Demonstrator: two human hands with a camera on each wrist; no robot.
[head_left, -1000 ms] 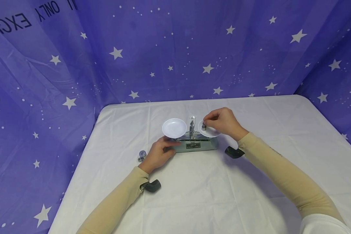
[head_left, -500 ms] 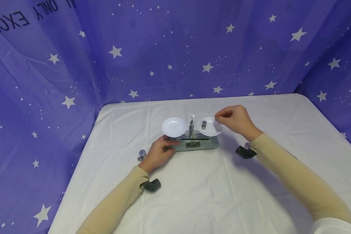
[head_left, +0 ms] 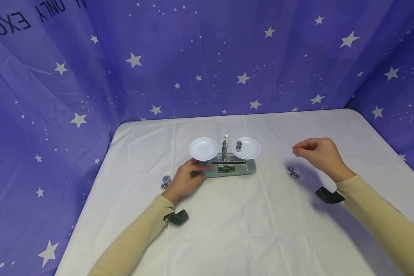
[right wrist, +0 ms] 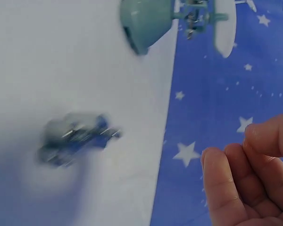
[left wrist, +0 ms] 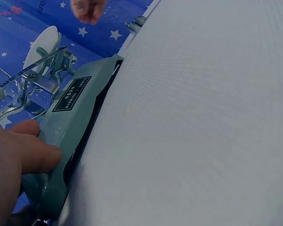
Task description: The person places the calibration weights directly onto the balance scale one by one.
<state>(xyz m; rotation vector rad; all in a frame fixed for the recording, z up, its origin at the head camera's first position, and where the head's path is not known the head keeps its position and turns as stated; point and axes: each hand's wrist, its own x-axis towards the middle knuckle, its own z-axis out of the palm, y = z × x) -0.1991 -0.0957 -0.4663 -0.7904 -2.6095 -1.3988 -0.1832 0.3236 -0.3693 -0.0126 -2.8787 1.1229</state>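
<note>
A green-based balance scale [head_left: 227, 169] with two white pans stands on the table. My left hand [head_left: 187, 179] holds the left end of its base; in the left wrist view its fingers [left wrist: 41, 157] lie on the green casing. The left pan [head_left: 204, 149] is bare, while the right pan [head_left: 251, 149] bears small metal weights [head_left: 239, 146]. To the right of the scale, my right hand [head_left: 320, 155] hovers with loosely bent fingers and nothing between them. Below it on the cloth lie several metal weights [head_left: 293, 173], blurred in the right wrist view.
More small metal weights [head_left: 165, 182] lie left of my left hand. A white cloth covers the table [head_left: 227, 230]. Behind it hangs a purple curtain [head_left: 179, 50] with white stars. Each wrist carries a black camera mount [head_left: 330, 195].
My right hand let go of a weight on the right pan and moved right, away from the scale, over the loose weights. My left hand has stayed on the base.
</note>
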